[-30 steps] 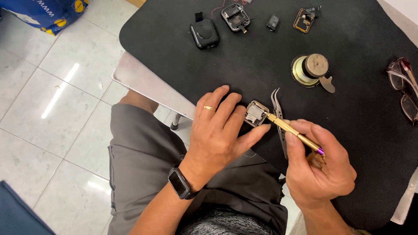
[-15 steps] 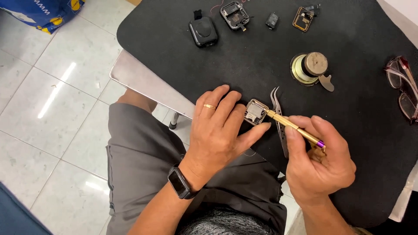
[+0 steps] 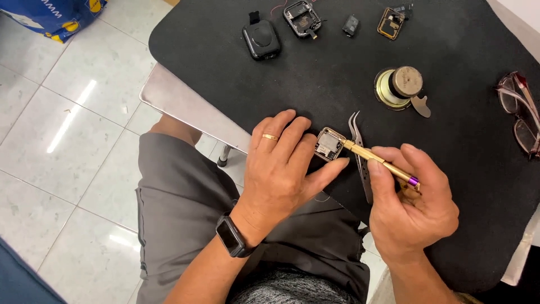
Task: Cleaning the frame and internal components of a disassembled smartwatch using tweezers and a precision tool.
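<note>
One watch case (image 3: 329, 144) held by left hand (image 3: 281, 169); right hand (image 3: 410, 208) grips one screwdriver (image 3: 382, 163).

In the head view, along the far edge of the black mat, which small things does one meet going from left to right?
Black watch case → opened watch body with wires → small dark part → gold-rimmed square frame.

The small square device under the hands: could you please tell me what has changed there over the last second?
Hardly anything. The left hand still steadies the small square device, and the right hand keeps the gold screwdriver tip on it. The tweezers and parts on the black mat stayed put.
</note>
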